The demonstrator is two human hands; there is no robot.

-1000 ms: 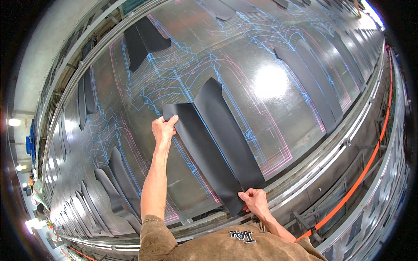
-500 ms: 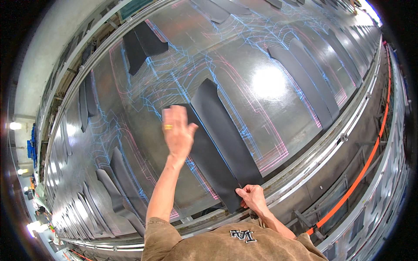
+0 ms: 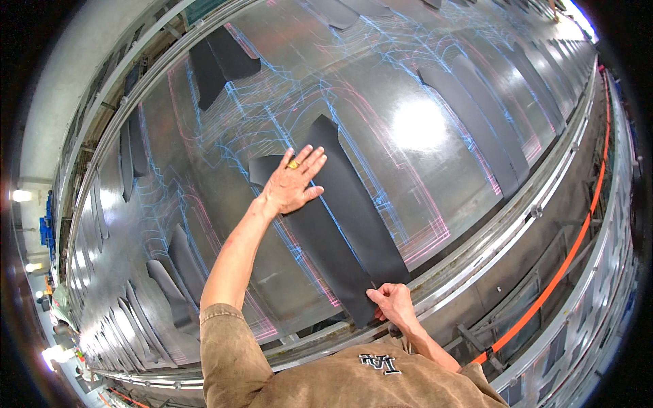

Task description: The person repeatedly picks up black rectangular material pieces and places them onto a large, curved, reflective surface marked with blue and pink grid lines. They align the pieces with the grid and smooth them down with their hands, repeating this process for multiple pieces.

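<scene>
My left hand (image 3: 294,180), with a yellow ring on one finger, lies flat with its fingers out over the far part of a dark cut sheet piece (image 3: 320,241). Its fingertips reach toward the seam with a second dark cut sheet piece (image 3: 357,204), which lies alongside to the right. A narrow blue line shows between the two. At the near end, by the table's edge, my right hand (image 3: 394,304) is closed, thumb and finger pinching the first piece's near corner. Both pieces lie on a grey table (image 3: 401,183) marked with blue and pink lines.
More dark cut pieces lie on the table, such as a pair at the right (image 3: 476,122), one at the far left (image 3: 221,64) and several at the lower left (image 3: 173,292). A metal rail (image 3: 476,272) runs along the near edge; an orange strip (image 3: 558,285) lies beyond it.
My left hand has moved right from the far left corner of the first piece and settled flat near the seam. My right hand has stayed at the near corner.
</scene>
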